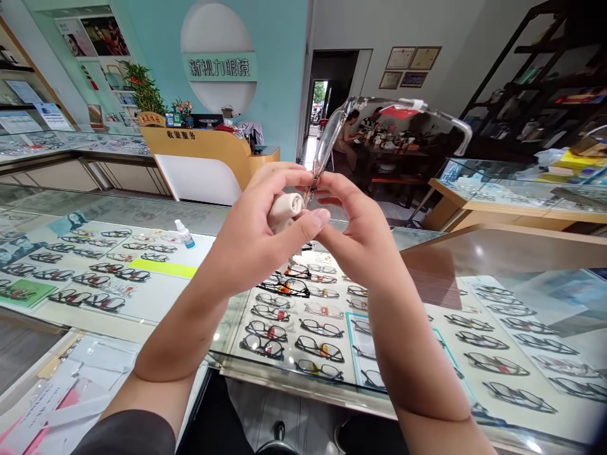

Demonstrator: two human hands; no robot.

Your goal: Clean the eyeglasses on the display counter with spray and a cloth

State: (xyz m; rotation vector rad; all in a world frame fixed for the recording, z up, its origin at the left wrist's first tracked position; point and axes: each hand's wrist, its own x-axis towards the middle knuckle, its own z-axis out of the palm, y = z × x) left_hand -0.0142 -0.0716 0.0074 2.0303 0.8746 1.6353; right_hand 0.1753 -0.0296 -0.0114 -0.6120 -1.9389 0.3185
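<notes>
A pair of clear-framed eyeglasses (pixel 328 140) is held up on edge over the counter, one temple reaching out to the right with a white tag and a red label on it. My left hand (pixel 253 230) is closed around a rolled cream cloth (pixel 287 207), its fingertips at the lower end of the glasses. From the other side, my right hand (pixel 363 221) pinches the same lower part with thumb and fingers. The fingers partly hide the lower lens and the second temple.
Beneath my hands is a glass display counter (pixel 294 373) with rows of eyeglasses. A small spray bottle (pixel 184 235) with blue liquid stands on its left part. Beyond are a cashier desk (pixel 203 148) and, through the dim area, a seated person (pixel 348 136).
</notes>
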